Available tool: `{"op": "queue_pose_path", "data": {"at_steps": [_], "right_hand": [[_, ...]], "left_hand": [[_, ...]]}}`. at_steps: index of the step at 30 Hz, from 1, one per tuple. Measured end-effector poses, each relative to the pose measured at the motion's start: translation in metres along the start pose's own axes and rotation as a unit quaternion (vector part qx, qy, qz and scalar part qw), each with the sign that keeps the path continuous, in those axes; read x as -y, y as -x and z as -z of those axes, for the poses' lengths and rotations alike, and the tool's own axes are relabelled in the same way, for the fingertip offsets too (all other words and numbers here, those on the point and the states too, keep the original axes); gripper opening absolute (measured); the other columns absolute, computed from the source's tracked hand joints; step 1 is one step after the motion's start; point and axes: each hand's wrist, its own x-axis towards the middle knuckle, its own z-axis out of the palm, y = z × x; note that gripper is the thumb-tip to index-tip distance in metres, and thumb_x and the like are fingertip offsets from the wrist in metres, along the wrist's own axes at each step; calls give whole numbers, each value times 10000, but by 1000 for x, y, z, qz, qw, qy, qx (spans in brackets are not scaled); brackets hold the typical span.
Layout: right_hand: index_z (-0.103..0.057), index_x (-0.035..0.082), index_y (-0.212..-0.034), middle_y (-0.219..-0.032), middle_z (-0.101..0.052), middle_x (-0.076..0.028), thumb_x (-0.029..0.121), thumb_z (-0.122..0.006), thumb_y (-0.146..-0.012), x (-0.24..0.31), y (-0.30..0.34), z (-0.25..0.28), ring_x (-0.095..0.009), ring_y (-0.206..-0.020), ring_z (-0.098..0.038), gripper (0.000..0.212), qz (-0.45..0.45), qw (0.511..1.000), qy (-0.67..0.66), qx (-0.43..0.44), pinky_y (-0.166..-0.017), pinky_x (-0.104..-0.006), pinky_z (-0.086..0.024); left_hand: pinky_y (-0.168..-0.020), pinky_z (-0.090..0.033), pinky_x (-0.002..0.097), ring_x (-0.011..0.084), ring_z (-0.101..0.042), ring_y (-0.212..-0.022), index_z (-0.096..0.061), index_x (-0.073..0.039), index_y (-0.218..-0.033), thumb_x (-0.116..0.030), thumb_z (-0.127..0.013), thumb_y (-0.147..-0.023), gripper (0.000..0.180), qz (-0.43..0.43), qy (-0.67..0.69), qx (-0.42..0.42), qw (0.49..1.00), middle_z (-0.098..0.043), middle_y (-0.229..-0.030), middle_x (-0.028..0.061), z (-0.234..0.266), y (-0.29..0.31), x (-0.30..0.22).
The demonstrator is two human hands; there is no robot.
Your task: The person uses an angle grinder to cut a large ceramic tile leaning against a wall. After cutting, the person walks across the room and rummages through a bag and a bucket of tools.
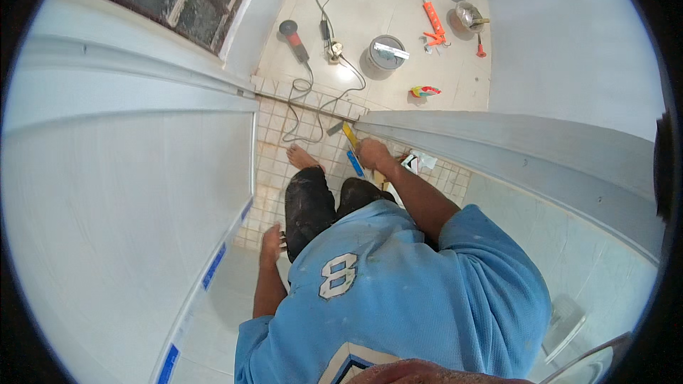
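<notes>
R fingers (363, 148) grip yellow tool (349, 134) nr blue bar (355, 163).

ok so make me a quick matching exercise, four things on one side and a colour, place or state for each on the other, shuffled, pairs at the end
Things
1. power tool
2. bucket
3. caulking gun
4. right hand

Colour, place or state
A. close beside the yellow tool
B. orange, lying on the floor
C. dark and red, with a round head
D. grey, with a pale flat tool across its top

Right pairs: 1-C, 2-D, 3-B, 4-A
</notes>
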Motion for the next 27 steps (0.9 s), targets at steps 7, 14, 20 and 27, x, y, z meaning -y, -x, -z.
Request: {"op": "queue_pose_path", "data": {"at_steps": [7, 14, 20, 27], "right_hand": [[-800, 13, -913, -1005, -766, -262, 236, -579, -891, -23, -132, 86, -442, -975, -744, 314, 9, 975, -11, -222, -907, -531, -594], [-819, 8, -914, -1088, -783, -246, 234, -564, -910, -140, -166, 112, -400, -1004, -770, 341, -215, 943, -118, -226, -904, -492, -607], [-863, 138, -934, -1045, -823, -121, 223, -782, -817, -190, -151, 99, -277, -949, -802, 165, -232, 970, 41, -65, -837, -454, -630], [-802, 75, -742, -770, -785, -127, 302, -838, -818, -229, -234, 187, -273, -659, -763, 241, -141, 982, -70, -108, -669, -451, -603]], "left_hand": [[-963, -516, 412, 280, -702, -1063, -742, 59, -1214, -415, -578, -1070, 522, -293, -360, 40, 885, -775, -1118, 143, 7, 0, -152], [-783, -538, 446, 268, -704, -856, -749, 5, -956, -300, -641, -1023, 329, -247, -287, 86, 921, -757, -911, 93, -7, 4, -255], [-826, -538, 519, 416, -701, -937, -742, -41, -1019, -353, -580, -1057, 354, -385, -535, 165, 733, -723, -963, 239, -9, -45, -291], [-844, -544, 492, 371, -722, -952, -742, -22, -1053, -370, -594, -1056, 379, -279, -443, 53, 850, -742, -965, 216, -42, -2, -404]]}}
